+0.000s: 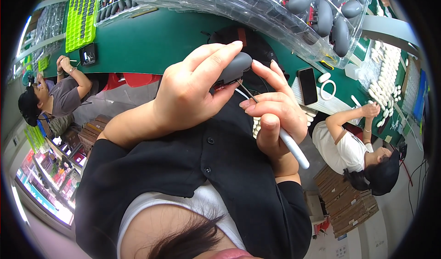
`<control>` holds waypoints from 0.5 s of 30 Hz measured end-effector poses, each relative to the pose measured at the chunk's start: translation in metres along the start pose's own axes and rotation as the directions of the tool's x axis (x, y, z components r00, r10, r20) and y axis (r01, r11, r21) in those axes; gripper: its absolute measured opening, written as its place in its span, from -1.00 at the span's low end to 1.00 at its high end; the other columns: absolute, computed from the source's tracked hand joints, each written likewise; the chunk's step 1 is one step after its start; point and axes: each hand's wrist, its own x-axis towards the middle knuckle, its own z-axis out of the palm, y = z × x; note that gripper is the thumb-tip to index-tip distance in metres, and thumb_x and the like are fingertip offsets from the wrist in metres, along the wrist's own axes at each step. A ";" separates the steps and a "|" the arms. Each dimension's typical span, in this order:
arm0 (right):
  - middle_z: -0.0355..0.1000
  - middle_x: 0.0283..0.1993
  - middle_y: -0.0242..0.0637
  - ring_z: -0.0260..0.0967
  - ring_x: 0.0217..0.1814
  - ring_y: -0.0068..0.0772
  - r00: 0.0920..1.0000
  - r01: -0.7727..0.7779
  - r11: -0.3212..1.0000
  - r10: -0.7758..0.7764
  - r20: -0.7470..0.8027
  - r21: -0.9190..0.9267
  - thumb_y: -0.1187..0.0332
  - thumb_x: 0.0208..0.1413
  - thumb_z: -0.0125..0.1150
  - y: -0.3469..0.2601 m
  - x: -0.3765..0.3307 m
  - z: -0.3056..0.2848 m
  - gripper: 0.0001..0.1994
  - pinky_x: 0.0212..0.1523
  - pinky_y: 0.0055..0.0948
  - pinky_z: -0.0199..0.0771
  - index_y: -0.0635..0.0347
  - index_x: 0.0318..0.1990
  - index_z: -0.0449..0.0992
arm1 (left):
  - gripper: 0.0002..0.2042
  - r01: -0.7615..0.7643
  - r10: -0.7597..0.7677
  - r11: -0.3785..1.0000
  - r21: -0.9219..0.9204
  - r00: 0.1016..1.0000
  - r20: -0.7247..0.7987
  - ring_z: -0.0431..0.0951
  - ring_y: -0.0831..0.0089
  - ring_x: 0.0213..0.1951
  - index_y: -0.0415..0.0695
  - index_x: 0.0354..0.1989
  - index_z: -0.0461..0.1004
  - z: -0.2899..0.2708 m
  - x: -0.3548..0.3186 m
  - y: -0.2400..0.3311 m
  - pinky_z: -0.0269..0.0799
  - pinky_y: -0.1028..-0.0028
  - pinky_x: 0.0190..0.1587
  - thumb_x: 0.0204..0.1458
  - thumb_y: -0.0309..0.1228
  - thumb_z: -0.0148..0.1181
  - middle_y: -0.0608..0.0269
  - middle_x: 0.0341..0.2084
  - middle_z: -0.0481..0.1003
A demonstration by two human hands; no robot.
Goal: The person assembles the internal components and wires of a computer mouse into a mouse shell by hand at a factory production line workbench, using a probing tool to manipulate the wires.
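My left hand (pixel 186 86) is closed around a dark grey, rounded plastic casing (pixel 238 67), held up in front of my chest. Its underside looks open, with dark and reddish parts partly hidden by my fingers. In my right hand (pixel 282 109) is a slim tool with a white handle (pixel 294 148) and a thin metal shaft. The shaft slants up to the underside of the casing; its tip is hard to make out. My right index finger reaches the casing's right side.
Stacked clear trays (pixel 275 27) with grey casings stand across the green table (pixel 138 43). A phone (pixel 307 85) and white ring (pixel 328 89) lie to the right, near many white oval pieces (pixel 383 75). Co-workers sit left (pixel 69 96) and right (pixel 340 144). A green tray (pixel 81 17) is far left.
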 end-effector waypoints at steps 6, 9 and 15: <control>0.49 -0.46 -0.31 0.43 0.09 0.07 0.999 -0.008 0.997 0.010 0.034 -0.082 0.22 0.12 0.22 -0.003 0.003 -0.002 -0.75 0.28 0.10 0.06 0.20 -0.48 0.53 | -0.43 -0.003 0.002 1.000 0.010 1.000 0.011 0.58 0.15 -0.25 -0.29 0.02 0.41 0.002 0.000 0.000 0.59 0.38 -0.27 -0.30 -0.63 0.36 -0.03 -0.22 0.50; 0.49 -0.46 -0.30 0.43 0.09 0.07 0.999 -0.007 0.993 0.012 0.040 -0.122 0.24 0.11 0.22 -0.004 0.006 -0.001 -0.76 0.29 0.10 0.06 0.20 -0.48 0.53 | -0.44 0.022 -0.022 1.000 0.011 1.000 0.011 0.59 0.19 -0.23 -0.27 0.02 0.43 0.003 -0.001 0.000 0.57 0.40 -0.23 -0.30 -0.60 0.40 0.00 -0.22 0.51; 0.50 -0.45 -0.30 0.44 0.07 0.06 1.000 -0.011 1.000 0.011 -0.017 -0.027 0.29 0.12 0.20 0.001 0.005 0.000 -0.79 0.27 0.07 0.10 0.20 -0.48 0.53 | -0.43 0.051 -0.051 0.999 0.007 0.999 0.003 0.59 0.24 -0.22 -0.25 0.02 0.45 0.002 0.002 0.001 0.56 0.41 -0.19 -0.30 -0.58 0.44 0.02 -0.22 0.52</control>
